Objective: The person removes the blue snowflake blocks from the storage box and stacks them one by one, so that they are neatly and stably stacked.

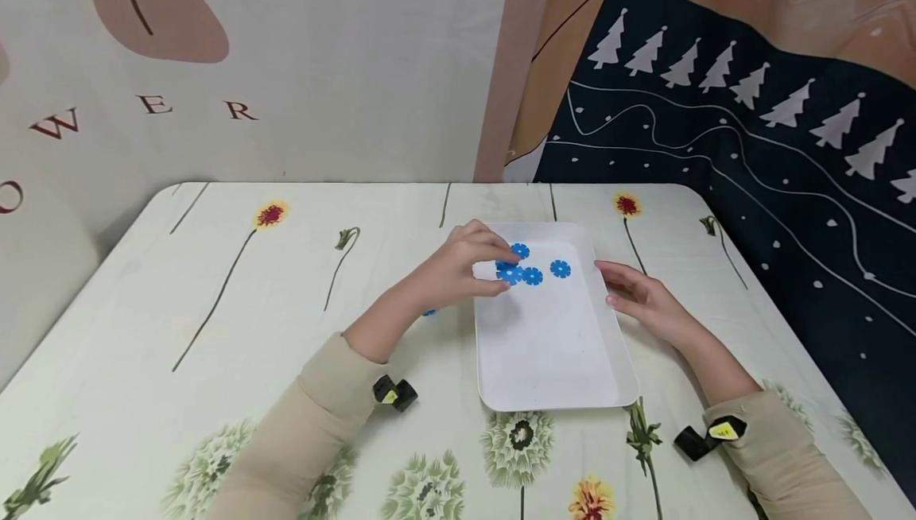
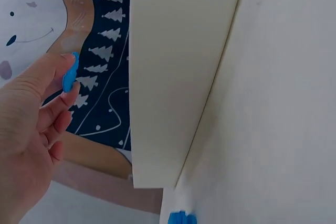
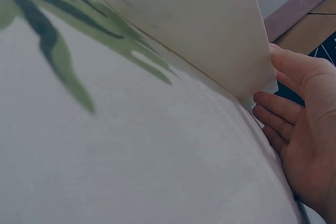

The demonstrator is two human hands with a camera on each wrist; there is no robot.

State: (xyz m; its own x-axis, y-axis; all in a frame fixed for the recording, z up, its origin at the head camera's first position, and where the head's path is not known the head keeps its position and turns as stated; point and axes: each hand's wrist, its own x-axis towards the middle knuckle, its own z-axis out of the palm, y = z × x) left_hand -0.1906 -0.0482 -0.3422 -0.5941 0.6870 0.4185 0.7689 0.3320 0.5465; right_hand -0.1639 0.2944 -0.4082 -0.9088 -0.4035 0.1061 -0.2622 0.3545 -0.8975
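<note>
My left hand (image 1: pixel 468 264) reaches over the left rim of a white tray (image 1: pixel 554 353). Between its thumb and fingertips it pinches a blue notched disc (image 2: pixel 70 73), seen edge-on in the left wrist view. Several similar blue discs (image 1: pixel 560 269) lie in the far part of the tray, some partly hidden behind the left fingers. My right hand (image 1: pixel 644 301) is at the tray's right side, its fingers loosely extended and its fingertips at the rim. In the right wrist view, that hand (image 3: pixel 310 119) has its thumb by the tray's corner.
Another blue disc (image 1: pixel 429 312) lies on the table left of the tray, mostly hidden by the left wrist. A flower-printed cloth (image 1: pixel 236 393) covers the table. Behind stand a pale printed backdrop (image 1: pixel 358 67) and a dark one with white trees (image 1: pixel 716 130).
</note>
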